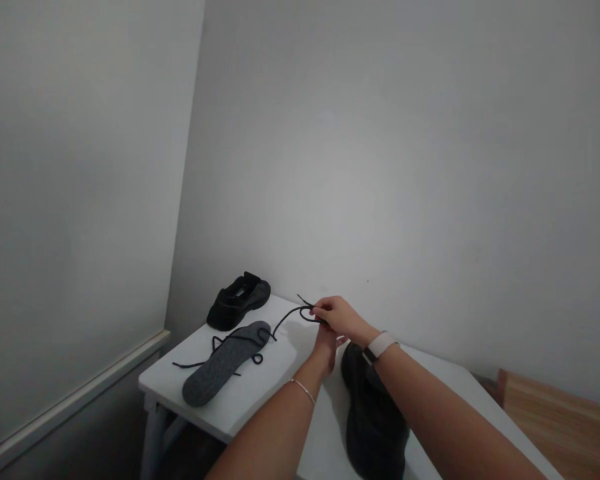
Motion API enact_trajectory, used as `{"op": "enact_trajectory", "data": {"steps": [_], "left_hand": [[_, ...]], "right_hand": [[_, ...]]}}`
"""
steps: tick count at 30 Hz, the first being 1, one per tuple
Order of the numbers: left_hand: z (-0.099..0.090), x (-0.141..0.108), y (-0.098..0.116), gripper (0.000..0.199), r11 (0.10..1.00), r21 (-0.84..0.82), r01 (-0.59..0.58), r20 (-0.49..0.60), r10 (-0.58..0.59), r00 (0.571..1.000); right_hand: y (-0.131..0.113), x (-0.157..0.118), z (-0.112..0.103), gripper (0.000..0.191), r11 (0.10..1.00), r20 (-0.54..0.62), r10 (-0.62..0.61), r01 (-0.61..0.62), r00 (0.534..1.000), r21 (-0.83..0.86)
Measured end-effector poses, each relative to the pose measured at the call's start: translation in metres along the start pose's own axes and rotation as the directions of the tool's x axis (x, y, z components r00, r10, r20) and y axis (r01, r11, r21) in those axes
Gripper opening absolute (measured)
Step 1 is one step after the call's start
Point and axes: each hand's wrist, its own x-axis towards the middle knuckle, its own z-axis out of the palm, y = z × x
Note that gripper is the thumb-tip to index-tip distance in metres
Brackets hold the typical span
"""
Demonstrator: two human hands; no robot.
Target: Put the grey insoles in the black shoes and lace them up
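Observation:
A dark shoelace (289, 315) rises off the table into my hands, with a small loop and a loose tip sticking out to the left. The fingers of my right hand (341, 316), its wrist in a pale band, pinch this lace. Just below and touching it, my left hand (325, 345) is closed where the lace runs in; its fingers are partly hidden. Beneath my right forearm a black shoe (375, 427) stands on the table, partly covered. Left of my hands lies a grey insole (225, 367), with more dark lace looped across it.
The white table (275, 400) stands against a plain wall (380, 167). Another black shoe (237, 301) rests at its far left corner. A wooden panel (555, 413) is at the right, and a ledge (80, 400) runs along the left wall.

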Motion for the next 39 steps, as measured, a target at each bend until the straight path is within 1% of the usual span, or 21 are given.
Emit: {"op": "enact_trajectory", "data": {"steps": [2, 5, 6, 7, 8, 9, 11, 13, 16, 18, 21, 24, 26, 28, 30, 32, 33, 34, 35, 37, 39], "left_hand": [[0.003, -0.003, 0.006, 0.046, 0.999, -0.024, 0.026, 0.024, -0.025, 0.999], [0.007, -0.011, 0.019, 0.081, 0.992, -0.107, 0.072, 0.174, -0.053, 0.983], [0.008, -0.012, 0.024, 0.084, 0.984, -0.148, 0.097, 0.214, -0.064, 0.975], [0.007, -0.013, 0.028, 0.079, 0.974, -0.192, 0.122, 0.231, -0.076, 0.970], [0.006, -0.012, 0.032, 0.068, 0.961, -0.237, 0.141, 0.217, -0.089, 0.972], [0.004, -0.009, 0.034, 0.054, 0.948, -0.282, 0.149, 0.174, -0.103, 0.979], [-0.002, -0.001, 0.038, 0.027, 0.926, -0.352, 0.138, 0.043, -0.131, 0.990], [-0.011, 0.009, 0.040, 0.014, 0.919, -0.379, 0.105, -0.077, -0.145, 0.986], [-0.024, 0.020, 0.046, 0.019, 0.924, -0.381, 0.046, -0.178, -0.122, 0.977], [-0.030, 0.024, 0.051, 0.025, 0.925, -0.379, -0.006, -0.235, -0.090, 0.968], [-0.038, 0.027, 0.060, 0.030, 0.927, -0.364, -0.088, -0.322, -0.037, 0.946], [-0.046, 0.031, 0.070, 0.029, 0.932, -0.319, -0.169, -0.426, 0.018, 0.905], [-0.053, 0.033, 0.076, 0.025, 0.937, -0.266, -0.226, -0.499, 0.066, 0.864], [-0.058, 0.036, 0.081, 0.020, 0.938, -0.191, -0.289, -0.569, 0.133, 0.811], [-0.061, 0.039, 0.085, 0.018, 0.927, -0.093, -0.364, -0.627, 0.230, 0.744], [-0.061, 0.042, 0.086, 0.020, 0.902, 0.017, -0.432, -0.653, 0.337, 0.678], [-0.059, 0.042, 0.086, 0.020, 0.889, 0.066, -0.452, -0.651, 0.382, 0.656], [-0.057, 0.042, 0.085, 0.018, 0.880, 0.110, -0.462, -0.638, 0.419, 0.646], [-0.054, 0.041, 0.084, 0.014, 0.874, 0.148, -0.462, -0.615, 0.447, 0.649], [-0.047, 0.037, 0.079, 0.006, 0.872, 0.214, -0.441, -0.550, 0.480, 0.683], [-0.039, 0.031, 0.073, 0.016, 0.868, 0.271, -0.415, -0.477, 0.496, 0.726]], "right_hand": [[0.019, -0.009, -0.022, 0.018, 0.996, -0.071, 0.028, -0.021, 0.997, 0.090], [0.047, -0.027, -0.051, 0.016, 0.973, -0.172, 0.067, -0.026, 0.983, 0.229], [0.056, -0.033, -0.058, 0.015, 0.962, -0.199, 0.081, -0.024, 0.977, 0.273], [0.066, -0.040, -0.065, 0.015, 0.949, -0.219, 0.097, -0.024, 0.971, 0.314], [0.076, -0.046, -0.070, 0.014, 0.933, -0.231, 0.117, -0.027, 0.966, 0.359], [0.086, -0.053, -0.075, 0.014, 0.908, -0.241, 0.144, -0.032, 0.960, 0.417], [0.108, -0.064, -0.083, 0.016, 0.831, -0.267, 0.215, -0.032, 0.939, 0.555], [0.133, -0.076, -0.091, 0.016, 0.725, -0.309, 0.303, -0.007, 0.901, 0.689], [0.172, -0.092, -0.099, 0.006, 0.585, -0.369, 0.431, 0.057, 0.824, 0.809], [0.194, -0.104, -0.100, 0.006, 0.507, -0.379, 0.502, 0.090, 0.777, 0.857], [0.219, -0.118, -0.093, 0.009, 0.419, -0.362, 0.574, 0.117, 0.734, 0.900], [0.232, -0.127, -0.084, 0.007, 0.368, -0.352, 0.608, 0.139, 0.712, 0.919], [0.238, -0.129, -0.080, 0.007, 0.354, -0.359, 0.612, 0.162, 0.704, 0.921], [0.242, -0.129, -0.079, 0.009, 0.355, -0.374, 0.618, 0.178, 0.692, 0.918], [0.245, -0.128, -0.080, 0.010, 0.372, -0.399, 0.627, 0.193, 0.669, 0.908], [0.246, -0.127, -0.082, 0.010, 0.401, -0.447, 0.627, 0.227, 0.638, 0.887], [0.245, -0.127, -0.084, 0.010, 0.416, -0.477, 0.620, 0.254, 0.623, 0.873], [0.244, -0.128, -0.086, 0.011, 0.430, -0.507, 0.610, 0.284, 0.608, 0.857], [0.243, -0.129, -0.088, 0.013, 0.441, -0.536, 0.597, 0.314, 0.596, 0.841], [0.238, -0.132, -0.092, 0.020, 0.460, -0.585, 0.565, 0.366, 0.582, 0.809], [0.231, -0.135, -0.095, 0.028, 0.475, -0.615, 0.526, 0.397, 0.587, 0.785]]}}
